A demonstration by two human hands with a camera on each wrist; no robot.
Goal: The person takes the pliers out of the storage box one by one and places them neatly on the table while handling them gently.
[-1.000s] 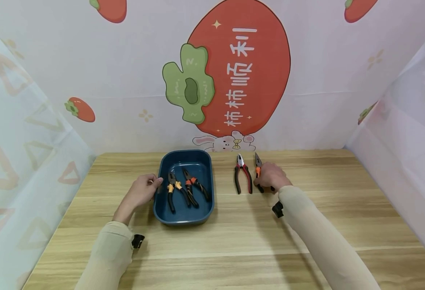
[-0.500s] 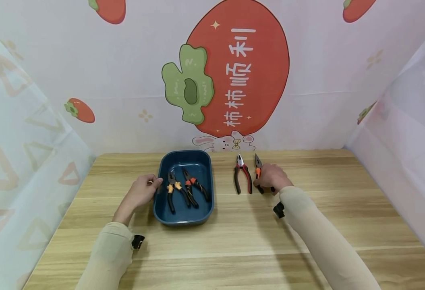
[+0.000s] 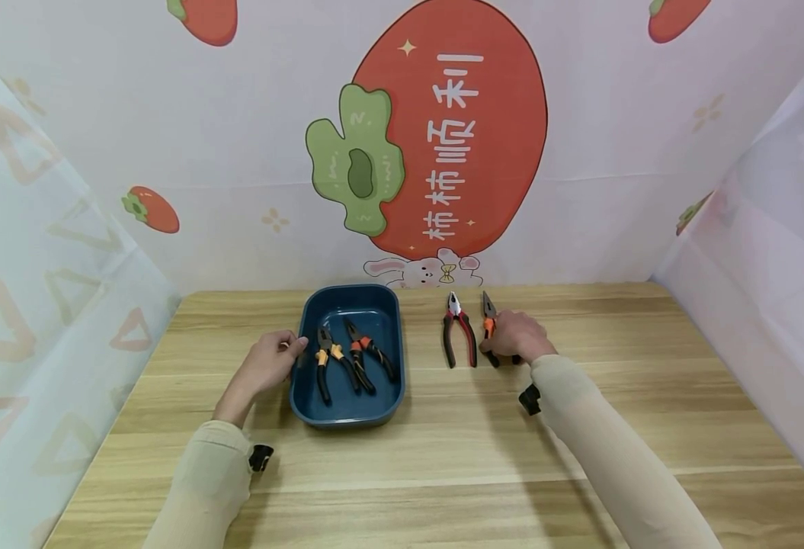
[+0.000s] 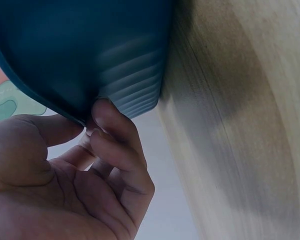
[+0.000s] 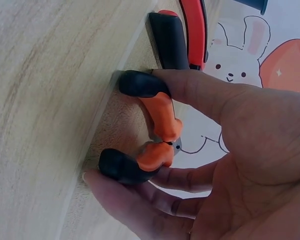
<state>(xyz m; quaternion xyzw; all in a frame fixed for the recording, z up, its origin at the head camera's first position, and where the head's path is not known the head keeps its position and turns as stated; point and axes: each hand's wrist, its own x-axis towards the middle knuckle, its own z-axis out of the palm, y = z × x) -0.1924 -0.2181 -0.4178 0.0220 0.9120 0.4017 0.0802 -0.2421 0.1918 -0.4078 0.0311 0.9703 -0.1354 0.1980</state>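
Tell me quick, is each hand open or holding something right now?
Left hand: holding, pinching the rim of the blue tray.
Right hand: holding the orange-and-black long-nose pliers by the handles.

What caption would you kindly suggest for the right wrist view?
Right hand holding orange-and-black pliers by the handles, beside red-and-black pliers on a wood-grain tabletop.
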